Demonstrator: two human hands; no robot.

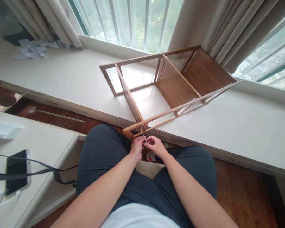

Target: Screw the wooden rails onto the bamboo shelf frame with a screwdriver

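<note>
Hands meet at 6 o'clock, right under the near corner of the bamboo shelf frame (pixel 166 85) lying on its side on the window ledge (pixel 61 76). Left hand (pixel 137 146) and right hand (pixel 155 146) both pinch a small metal screw or key (pixel 144 138), can't tell which. Frame looks mostly assembled, this corner isn't done yet. Compartments are empty. Phone (pixel 17 172) on table (pixel 38 139) at 9 o'clock.

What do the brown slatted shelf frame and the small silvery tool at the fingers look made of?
Brown slatted shelf frame: likely bamboo or wood, smooth finish, with visible grain on its panels. Small silvery tool: probably metal, given its bright glint, though too small to be sure.
</note>
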